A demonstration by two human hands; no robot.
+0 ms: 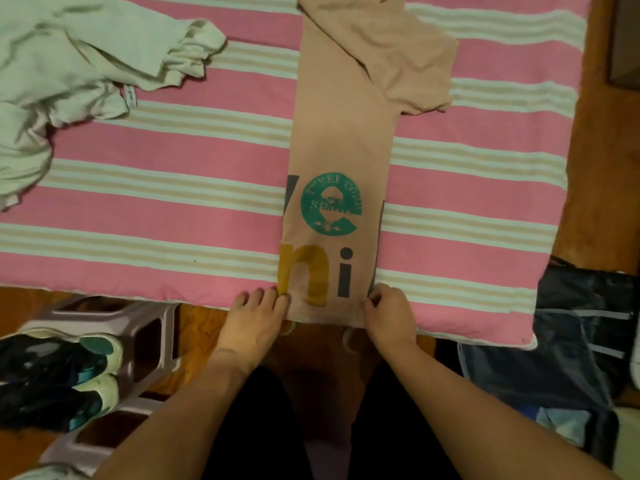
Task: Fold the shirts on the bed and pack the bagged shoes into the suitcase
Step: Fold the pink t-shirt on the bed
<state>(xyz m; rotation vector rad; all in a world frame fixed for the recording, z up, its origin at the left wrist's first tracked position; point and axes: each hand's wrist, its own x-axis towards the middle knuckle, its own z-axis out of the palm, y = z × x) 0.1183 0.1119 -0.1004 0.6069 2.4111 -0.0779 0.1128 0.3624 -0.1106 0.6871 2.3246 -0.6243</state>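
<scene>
A beige shirt (341, 140) with green, yellow and dark letters lies on the pink striped bed (166, 202), folded into a long narrow strip; one sleeve flops out to the right near the top. My left hand (254, 318) pinches its near left corner. My right hand (389, 313) pinches its near right corner at the bed's front edge. A crumpled pale green shirt (76, 64) lies at the bed's far left. A pair of dark shoes with white soles (59, 375) rests on a grey stool at lower left; whether a bag covers them I cannot tell.
A grey plastic stool (152, 337) stands on the wooden floor under the shoes. A dark open suitcase or bag (575, 358) with clothing inside lies on the floor at the right, beside the bed's corner. My dark-clothed legs fill the bottom middle.
</scene>
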